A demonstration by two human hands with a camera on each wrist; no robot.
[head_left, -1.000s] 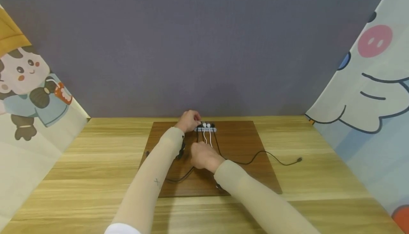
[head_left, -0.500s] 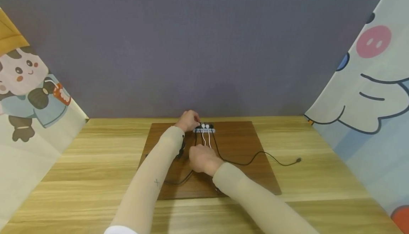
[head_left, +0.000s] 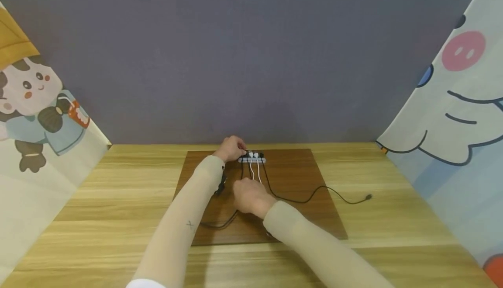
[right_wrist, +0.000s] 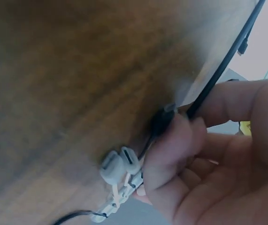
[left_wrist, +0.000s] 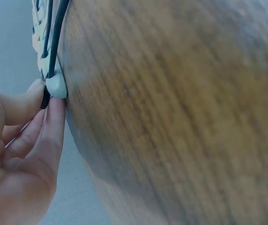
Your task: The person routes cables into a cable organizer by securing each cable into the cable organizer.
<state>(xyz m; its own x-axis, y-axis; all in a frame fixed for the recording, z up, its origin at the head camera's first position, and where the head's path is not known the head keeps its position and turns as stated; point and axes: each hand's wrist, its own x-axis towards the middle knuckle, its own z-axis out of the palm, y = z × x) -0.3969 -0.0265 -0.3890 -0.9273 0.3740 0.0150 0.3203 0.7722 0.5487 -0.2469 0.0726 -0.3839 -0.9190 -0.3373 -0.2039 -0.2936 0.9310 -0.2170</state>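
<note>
On the dark wooden board (head_left: 291,170) lies a pale cable holder (head_left: 255,160) with several black and white cables running through it. My left hand (head_left: 231,149) is at its left end. In the left wrist view, thumb and fingers pinch a small black piece (left_wrist: 45,99) beside the holder's rounded end; what it belongs to is mostly hidden. My right hand (head_left: 250,195) is nearer me and pinches a black cable (right_wrist: 223,63) between thumb and forefinger. Close to those fingers are a black connector (right_wrist: 161,122) and two white connectors (right_wrist: 112,167).
The board rests on a light wood table (head_left: 129,183) before a grey panel (head_left: 243,60). One black cable (head_left: 302,201) curves right past the board, ending in a plug (head_left: 368,196). Another black cable (head_left: 224,225) bends left under my left forearm. Printed cloths (head_left: 463,117) flank both sides.
My right hand has drawn back very slightly toward me, leaving a little more of the white cables in sight. My left hand stays at the holder's left end.
</note>
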